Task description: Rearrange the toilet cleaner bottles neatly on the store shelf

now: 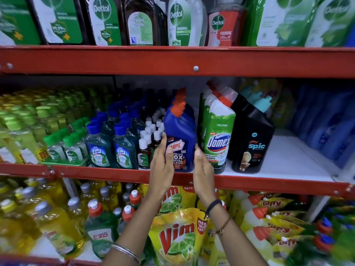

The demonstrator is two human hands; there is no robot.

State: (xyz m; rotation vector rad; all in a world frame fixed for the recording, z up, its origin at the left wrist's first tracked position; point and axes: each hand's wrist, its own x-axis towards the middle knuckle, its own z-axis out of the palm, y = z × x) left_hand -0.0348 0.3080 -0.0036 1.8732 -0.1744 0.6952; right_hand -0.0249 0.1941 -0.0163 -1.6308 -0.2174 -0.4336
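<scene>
A blue Harpic bottle (181, 135) with an orange-red cap stands upright at the front edge of the middle shelf (284, 160), with more blue bottles behind it. My left hand (162, 164) presses its left side and my right hand (202, 166) presses its right side, so both hands grip it. Right beside it stands a green and white Domex bottle (219, 135) with a red cap, and then a black Spic bottle (253, 139) with a teal cap. More bottles of both kinds line up behind them.
Small Dettol bottles (144, 150) and green Lizol bottles (99, 148) crowd the shelf to the left. Bare white shelf lies right of the Spic bottle, with blue bottles (330, 120) further right. Vim pouches (178, 237) fill the shelf below. The red shelf beam (192, 62) runs overhead.
</scene>
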